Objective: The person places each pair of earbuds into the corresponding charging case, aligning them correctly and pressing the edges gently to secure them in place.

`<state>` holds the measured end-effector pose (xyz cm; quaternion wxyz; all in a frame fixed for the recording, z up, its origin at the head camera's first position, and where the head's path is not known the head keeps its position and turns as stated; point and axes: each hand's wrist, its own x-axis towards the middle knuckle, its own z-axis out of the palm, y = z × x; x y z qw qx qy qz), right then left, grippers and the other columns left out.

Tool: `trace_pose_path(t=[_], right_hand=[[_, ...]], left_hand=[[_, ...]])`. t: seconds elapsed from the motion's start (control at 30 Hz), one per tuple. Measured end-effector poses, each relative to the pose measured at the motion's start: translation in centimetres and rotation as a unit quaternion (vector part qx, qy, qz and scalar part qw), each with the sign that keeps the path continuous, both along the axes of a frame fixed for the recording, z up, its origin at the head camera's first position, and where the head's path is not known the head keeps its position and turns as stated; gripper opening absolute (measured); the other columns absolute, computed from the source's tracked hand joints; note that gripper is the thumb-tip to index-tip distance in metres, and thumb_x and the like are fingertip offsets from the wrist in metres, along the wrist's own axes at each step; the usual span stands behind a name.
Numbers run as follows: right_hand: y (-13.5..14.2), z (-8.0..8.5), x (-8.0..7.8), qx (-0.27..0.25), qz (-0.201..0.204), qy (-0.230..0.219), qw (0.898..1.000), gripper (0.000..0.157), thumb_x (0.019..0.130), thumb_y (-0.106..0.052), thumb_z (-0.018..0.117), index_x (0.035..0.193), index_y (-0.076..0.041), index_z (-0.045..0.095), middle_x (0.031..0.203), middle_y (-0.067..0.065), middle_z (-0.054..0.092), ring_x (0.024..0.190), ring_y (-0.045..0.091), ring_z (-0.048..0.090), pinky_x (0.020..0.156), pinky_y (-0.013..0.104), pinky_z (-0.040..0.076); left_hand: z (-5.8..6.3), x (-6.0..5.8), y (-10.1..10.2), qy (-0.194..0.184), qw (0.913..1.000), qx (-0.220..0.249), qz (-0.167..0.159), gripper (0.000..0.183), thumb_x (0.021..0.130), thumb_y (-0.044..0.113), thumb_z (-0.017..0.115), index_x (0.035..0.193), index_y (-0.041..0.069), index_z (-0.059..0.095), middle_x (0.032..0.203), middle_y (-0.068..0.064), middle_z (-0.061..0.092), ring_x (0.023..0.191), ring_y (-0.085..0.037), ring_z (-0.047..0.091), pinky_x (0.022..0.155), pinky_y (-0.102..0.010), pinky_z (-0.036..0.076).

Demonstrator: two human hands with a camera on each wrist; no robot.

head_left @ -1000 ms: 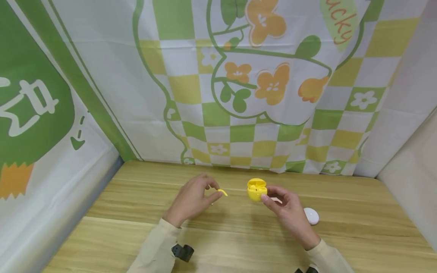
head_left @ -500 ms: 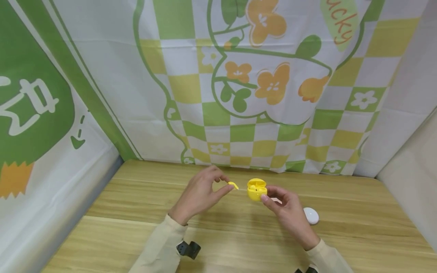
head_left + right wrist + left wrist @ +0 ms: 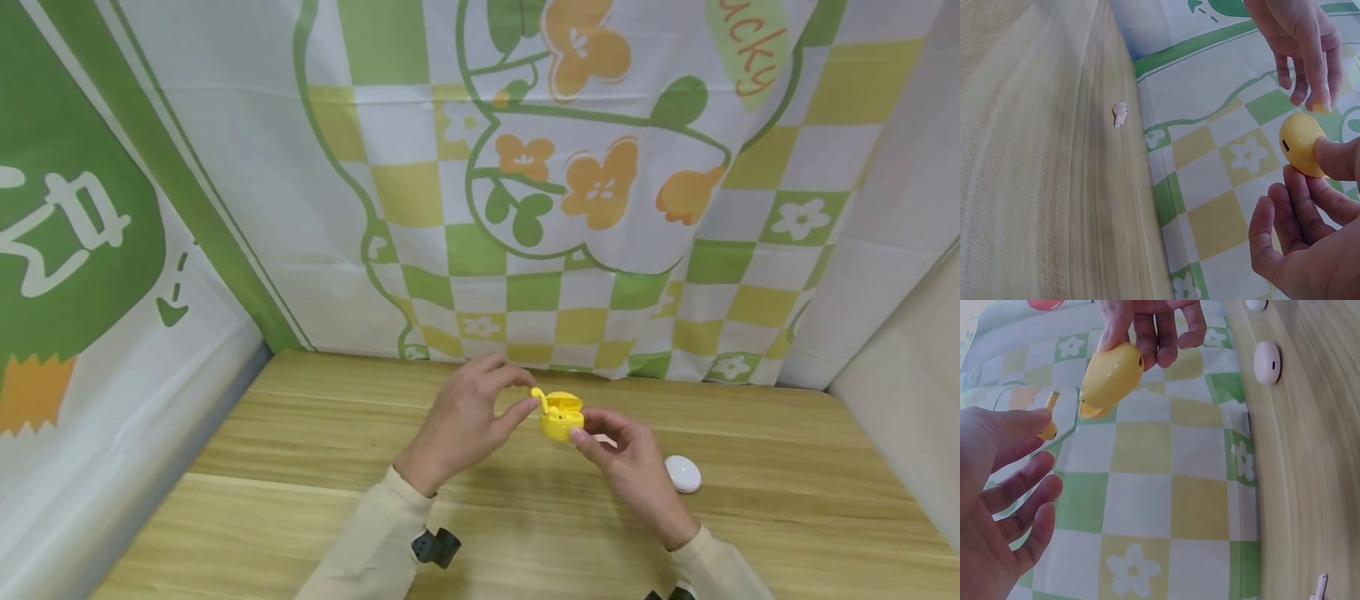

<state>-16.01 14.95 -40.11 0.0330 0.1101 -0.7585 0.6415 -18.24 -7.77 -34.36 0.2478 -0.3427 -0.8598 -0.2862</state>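
Between thumb and fingertips my left hand [image 3: 467, 421] pinches a yellow earbud [image 3: 537, 397], its stem slanting down beside the opening of a yellow earbud case [image 3: 561, 427]. Whether the stem touches the case cannot be made out. The case, lid raised, is gripped by my right hand [image 3: 639, 468] above the table; something yellow sits inside it, likely an earbud. In the left wrist view the case [image 3: 1112, 376] hangs just right of the earbud [image 3: 1049, 432]. The right wrist view shows the back of the case [image 3: 1300, 142], with only a bit of the earbud [image 3: 1321, 108] visible.
A white rounded case [image 3: 682, 473] lies on the wooden table [image 3: 285, 517] right of my right hand. Behind that hand is a pink case [image 3: 1267, 363]. A pink earbud [image 3: 1120, 114] lies on the table. A patterned cloth [image 3: 532, 292] hangs along the back edge.
My left hand has moved right and slightly up with the earbud, from well apart to right beside the case's opening. My right hand and the case have barely moved.
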Motion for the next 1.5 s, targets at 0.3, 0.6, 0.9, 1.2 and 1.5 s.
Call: trace_pose_path(t=[0.3,0.6,0.9,1.2,1.5], right_hand=[[-0.2,0.0,0.1,-0.001,0.006,0.003,1.000,0.021,0.095,-0.005,0.071,0.113,0.005,0.070,0.109,0.016,0.068,0.099,0.020,0.064,0.084,0.026,0.056],[-0.2,-0.1,0.1,-0.005,0.008,0.010,1.000,0.021,0.095,-0.006,0.071,0.113,0.006,0.070,0.107,0.016,0.068,0.098,0.019,0.064,0.085,0.026,0.056],[-0.3,-0.1,0.1,-0.004,0.012,0.017,1.000,0.020,0.096,-0.006,0.070,0.112,0.006,0.070,0.106,0.016,0.068,0.097,0.018,0.063,0.084,0.025,0.055],[-0.4,0.0,0.2,-0.005,0.011,0.013,1.000,0.020,0.095,-0.006,0.071,0.111,0.006,0.070,0.106,0.015,0.068,0.097,0.018,0.063,0.084,0.025,0.055],[-0.3,-0.1,0.0,-0.001,0.011,0.006,1.000,0.019,0.095,-0.004,0.071,0.111,0.006,0.070,0.107,0.015,0.067,0.098,0.019,0.063,0.085,0.026,0.056]], left_hand=[[-0.3,-0.1,0.9,0.026,0.9996,0.003,-0.008,0.017,0.088,0.019,0.082,0.101,0.011,0.073,0.099,0.000,0.066,0.090,-0.016,0.062,0.076,-0.032,0.052],[-0.3,0.0,1.4,0.025,0.9994,0.015,-0.018,0.017,0.089,0.017,0.081,0.102,0.011,0.073,0.104,0.000,0.069,0.095,-0.016,0.063,0.078,-0.031,0.053],[-0.4,0.1,1.4,0.006,0.9989,0.037,-0.027,0.016,0.090,0.016,0.080,0.102,0.009,0.073,0.107,-0.001,0.071,0.092,-0.017,0.063,0.077,-0.030,0.053],[-0.5,0.0,1.4,-0.010,0.9985,0.044,-0.031,0.014,0.090,0.013,0.079,0.101,0.009,0.072,0.100,-0.001,0.071,0.090,-0.021,0.064,0.077,-0.032,0.052],[-0.4,0.1,1.3,-0.007,0.9980,0.047,-0.042,0.017,0.092,0.011,0.076,0.108,0.009,0.073,0.107,-0.001,0.071,0.094,-0.018,0.063,0.080,-0.031,0.052]])
